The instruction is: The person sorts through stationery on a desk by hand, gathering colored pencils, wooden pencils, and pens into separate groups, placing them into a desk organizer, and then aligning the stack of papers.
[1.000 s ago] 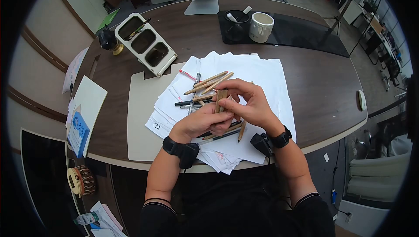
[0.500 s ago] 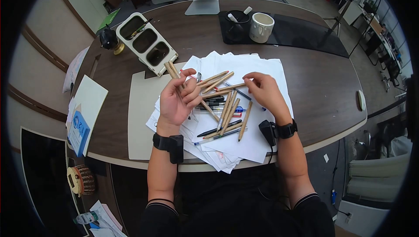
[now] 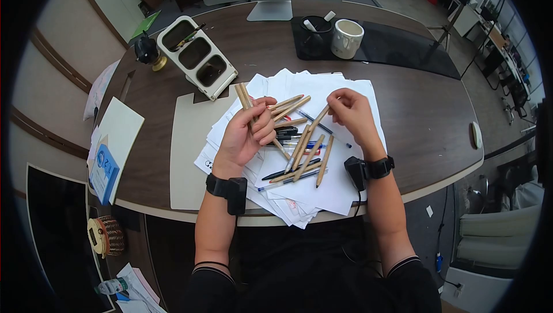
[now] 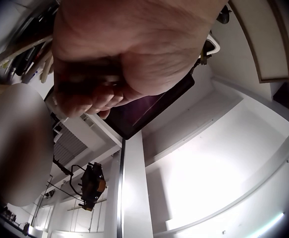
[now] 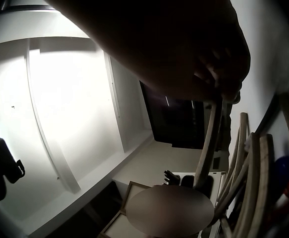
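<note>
In the head view, my left hand grips a small bundle of wooden pencils, their ends jutting up past the curled fingers. My right hand pinches the upper end of one more pencil, which slants down toward the pile. Below and between the hands, loose pencils lie crossed with several pens, some with blue or black caps. White paper sheets spread under them all. The left fingers hide the lower part of the bundle.
A cream holder with three compartments stands at the back left, a few thin items in its far slot. Farther back are a mug and a black mesh cup on a dark mat, near the monitor stand. A blue box sits left.
My hands were together around the bundle, then parted, the left keeping the pencils. The right reached a pencil on the pile and now has it lifted at one end.
</note>
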The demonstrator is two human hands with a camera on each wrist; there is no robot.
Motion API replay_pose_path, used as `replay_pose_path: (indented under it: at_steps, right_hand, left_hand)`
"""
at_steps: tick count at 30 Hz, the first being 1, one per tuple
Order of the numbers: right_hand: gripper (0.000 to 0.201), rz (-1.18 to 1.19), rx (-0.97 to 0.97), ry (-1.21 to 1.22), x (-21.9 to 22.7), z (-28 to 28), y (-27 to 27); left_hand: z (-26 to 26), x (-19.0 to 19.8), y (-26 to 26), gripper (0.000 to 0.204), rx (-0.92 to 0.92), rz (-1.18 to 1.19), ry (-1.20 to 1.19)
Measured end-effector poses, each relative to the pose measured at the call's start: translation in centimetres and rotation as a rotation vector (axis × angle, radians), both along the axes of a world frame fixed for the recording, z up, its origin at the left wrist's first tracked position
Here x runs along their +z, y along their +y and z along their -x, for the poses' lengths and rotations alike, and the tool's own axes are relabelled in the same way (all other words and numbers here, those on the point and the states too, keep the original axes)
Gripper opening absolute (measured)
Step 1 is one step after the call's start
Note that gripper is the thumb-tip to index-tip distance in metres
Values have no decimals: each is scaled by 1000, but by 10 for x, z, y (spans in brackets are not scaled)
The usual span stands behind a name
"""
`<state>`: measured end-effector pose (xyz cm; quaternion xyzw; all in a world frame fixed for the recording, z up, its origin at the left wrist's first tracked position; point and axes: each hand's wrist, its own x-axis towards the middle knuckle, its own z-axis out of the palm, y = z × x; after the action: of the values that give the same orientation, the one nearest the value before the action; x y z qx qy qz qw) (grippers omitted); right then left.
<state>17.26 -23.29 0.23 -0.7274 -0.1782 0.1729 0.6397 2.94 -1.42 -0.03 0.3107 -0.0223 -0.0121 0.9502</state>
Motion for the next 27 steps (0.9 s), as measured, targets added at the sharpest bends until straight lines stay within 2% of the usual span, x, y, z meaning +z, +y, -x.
replay_pose_path:
  at_steps: [3,6,9,13,16,18,22,25,27]
  right_hand:
    - [21,-158,121,34,7,0,-3]
    - [33,-269,292,28,19,16,0]
    - [36,-297,359,-17,21,31,8]
    - [36,-199,366,-206,8,33,16]
    - [38,-120,393,-215,11,35,17]
    - [38,-159,386,-224,9,39,21]
    - [37,-194,362,-221,7,43,25]
    - [38,-203,350,-228,7,43,27]
    - [38,-199,345,-251,7,43,27]
  left_hand:
    - [-3,4,-11,33,176,-212,133]
    - [0,14,-22,38,48,-214,134]
    - [0,12,-24,41,-143,-268,105]
    - [0,9,-32,43,-275,-352,114]
    - [-1,0,-37,38,-311,-387,83]
    - [-3,-9,-35,35,-350,-412,46]
    - [-1,-5,-39,25,-297,-366,54]
    - [0,-2,-41,23,-305,-275,101]
    - [-1,-2,-36,23,-342,-323,87]
